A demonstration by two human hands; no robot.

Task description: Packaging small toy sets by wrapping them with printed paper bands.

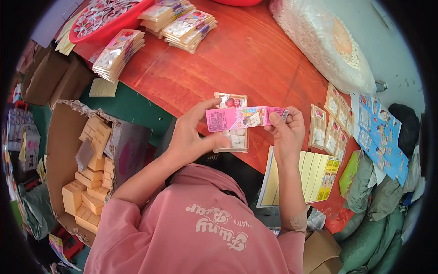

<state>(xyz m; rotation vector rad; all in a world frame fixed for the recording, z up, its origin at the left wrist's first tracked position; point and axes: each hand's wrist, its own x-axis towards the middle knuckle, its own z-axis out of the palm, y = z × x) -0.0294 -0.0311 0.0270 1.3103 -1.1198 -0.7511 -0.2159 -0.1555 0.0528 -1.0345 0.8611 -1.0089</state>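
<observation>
A small shallow tray (pixel 237 147) holds white pebble-like pieces and a small printed sachet at its far end. My left hand (pixel 186 132) closes on the tray's left side, thumb toward the near end and a finger at the far end. Between the thumb and fingers of my right hand (pixel 287 125) is the right end of a pink printed card strip (pixel 237 119). It lies crosswise over the tray and hides its middle; whether it touches the tray I cannot tell.
Stacked packed trays (pixel 189 28) and a red basin (pixel 148 5) of sachets stand at the far left. A large clear bag (pixel 319 41) of white pieces lies far right. Several filled trays (pixel 318 125) and yellow card sheets (pixel 301 176) sit right. A cardboard box (pixel 61 169) holds wooden-looking trays.
</observation>
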